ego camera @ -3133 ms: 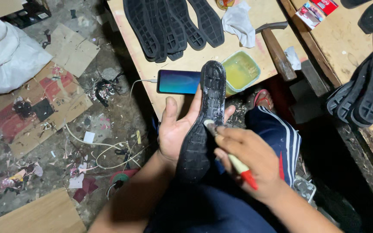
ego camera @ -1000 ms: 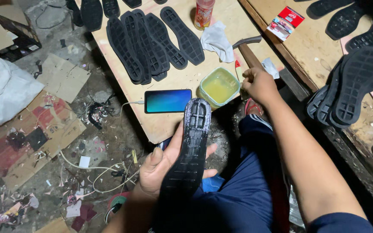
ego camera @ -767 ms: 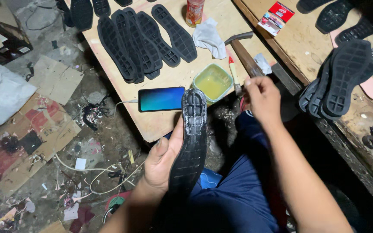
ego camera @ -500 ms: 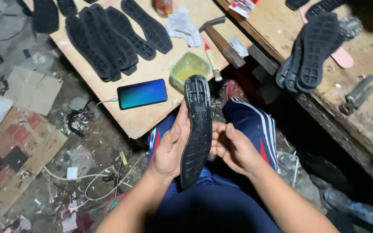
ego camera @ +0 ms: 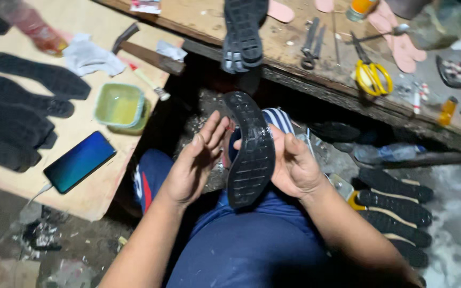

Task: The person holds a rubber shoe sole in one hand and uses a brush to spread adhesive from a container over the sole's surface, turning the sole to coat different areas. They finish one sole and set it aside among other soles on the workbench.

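A black rubber shoe sole (ego camera: 249, 154) stands tread-up over my lap, toe end pointing away from me. My right hand (ego camera: 296, 168) grips it from the right side, thumb along its edge. To its left is my left hand (ego camera: 196, 160), fingers spread and straight, palm facing the sole, holding nothing. Whether its fingertips touch the sole's edge I cannot tell. My legs in blue trousers (ego camera: 246, 245) lie below.
A board at left holds a green tub (ego camera: 118, 105), a brush (ego camera: 148, 82), a lit phone (ego camera: 79, 161), a hammer (ego camera: 134, 45), a white rag (ego camera: 92, 56) and several black soles (ego camera: 22, 117). The far bench carries another sole (ego camera: 244, 32), yellow scissors (ego camera: 372, 77) and pliers (ego camera: 309, 50). Stacked soles (ego camera: 396, 208) lie at right.
My right hand left the brush by the tub and came back to the sole. The sole passed from my left hand into my right, and the left hand opened. The view swung right.
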Available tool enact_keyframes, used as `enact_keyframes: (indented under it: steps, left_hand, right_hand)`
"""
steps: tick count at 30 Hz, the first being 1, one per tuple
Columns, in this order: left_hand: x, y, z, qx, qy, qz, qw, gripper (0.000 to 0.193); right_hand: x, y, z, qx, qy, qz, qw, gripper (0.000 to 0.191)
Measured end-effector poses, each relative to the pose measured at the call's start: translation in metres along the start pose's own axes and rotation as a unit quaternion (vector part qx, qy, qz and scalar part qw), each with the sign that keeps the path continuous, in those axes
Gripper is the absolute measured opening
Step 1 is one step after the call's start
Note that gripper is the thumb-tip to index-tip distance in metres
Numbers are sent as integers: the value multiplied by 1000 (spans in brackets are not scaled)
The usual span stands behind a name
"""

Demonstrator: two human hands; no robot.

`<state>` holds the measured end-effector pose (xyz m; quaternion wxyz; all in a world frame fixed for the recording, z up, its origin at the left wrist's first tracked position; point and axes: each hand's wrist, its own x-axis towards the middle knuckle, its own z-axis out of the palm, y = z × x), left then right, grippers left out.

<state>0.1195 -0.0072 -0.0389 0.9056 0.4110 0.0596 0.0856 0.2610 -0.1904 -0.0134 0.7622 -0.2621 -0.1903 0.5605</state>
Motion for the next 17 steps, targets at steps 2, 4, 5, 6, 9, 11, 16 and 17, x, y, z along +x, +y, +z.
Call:
enact_keyframes:
  steps: [2,4,5,6,9,11,16,17]
  left_hand:
    - [15,-8,-14,38,24,-67,997,82]
    - [33,-18,-30,49,57,-134,988,82]
    - [41,-24,-37,41,80,-166,982,81]
    - [48,-30,-44,11,95,-181,979,81]
    - [59,-51,-68,-75,117,-227,964,82]
    - [61,-65,-80,-113,124,-248,954,75]
    - [68,-93,-104,-48,273,-318,906,63]
    - [74,-98,-110,-30,259,-313,913,60]
  right_hand:
    - [-30,-19,-12,11,48,-45,998,92]
    - [-64,-31,-25,-9,99,-120,988,90]
    - [-80,-37,-33,-21,123,-157,980,90]
    - [-96,-43,-43,-38,149,-182,971,88]
    - [-153,-46,-76,-74,258,-247,931,76]
    - [-190,-39,-100,-85,356,-280,888,61]
    - [-289,0,-139,-68,563,-312,762,46]
    - [-311,9,-141,-69,584,-316,745,45]
